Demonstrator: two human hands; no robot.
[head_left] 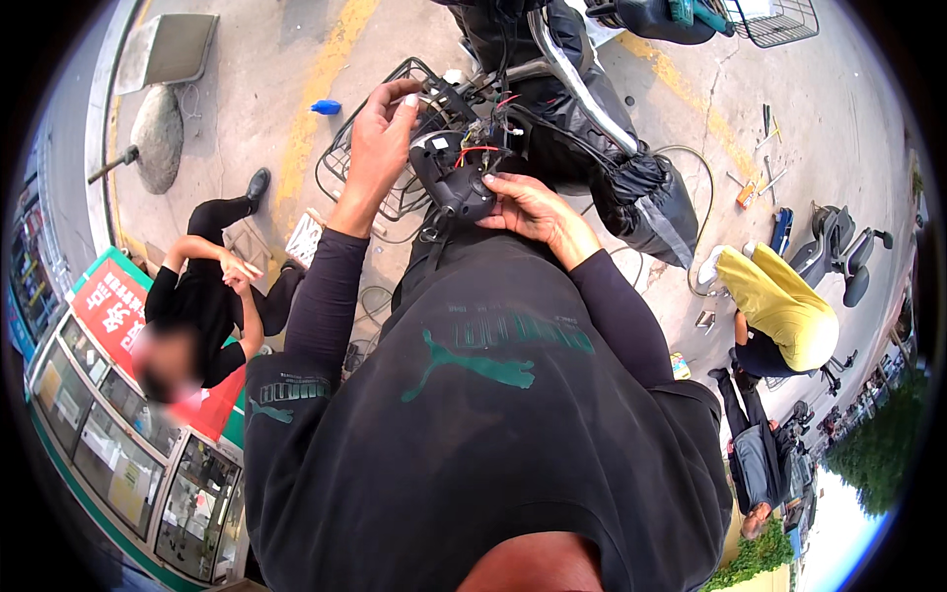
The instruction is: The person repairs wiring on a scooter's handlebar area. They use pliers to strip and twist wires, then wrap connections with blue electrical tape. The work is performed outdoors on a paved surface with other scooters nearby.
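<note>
My right hand (538,212) grips a black plastic housing (464,193), thumb on its face and fingers along its lower side. Exposed wires (479,148), some red, spill from the housing's open top. Just left of them my left hand (385,128) is raised, thumb and fingers drawn together. Whatever it may pinch is too small to make out. Behind both hands is the front of a two-wheeler, with a black wire basket (335,163) and a silver metal bar (582,84) beside a black padded cover (641,197).
A blue object (326,107) lies on the pavement at left, near a stone (158,138). Tools (769,178) and a cable (705,197) lie at right. One person (202,316) sits at left; another, in yellow trousers (774,306), bends over at right near a parked scooter (834,247).
</note>
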